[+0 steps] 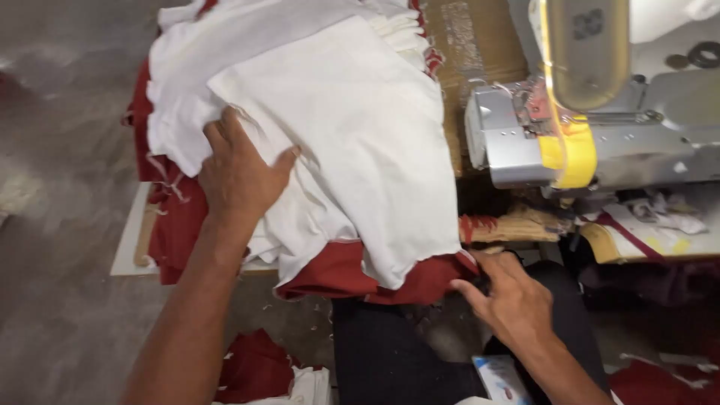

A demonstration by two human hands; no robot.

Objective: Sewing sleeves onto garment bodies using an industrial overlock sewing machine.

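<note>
- White cloth (352, 127) lies heaped on a stack of red cloth (334, 274), and our left hand (240, 169) presses flat on its near left side.
- Left fingers (221, 135) are spread apart over the white pieces, thumb out to the right; they clamp nothing.
- Our right hand (514, 300) sits lower, at the near right corner of the stack, its fingers loosely apart and touching the red edge; we cannot tell whether they pinch it.
- White pieces hang over the front of the red pile, with the red showing beneath and along the left side.
- Whole stack rests on a pale bench (127, 244), of which only the left edge shows.
- Just right of the stack stands a grey sewing machine (570, 127) with a yellow guard, a cardboard box (469, 45) behind the pile.
- Below the machine lie small scraps (660, 214) of cloth on a yellow-edged surface.
- More red and white scraps lie on the floor (60, 150) near our left forearm.
</note>
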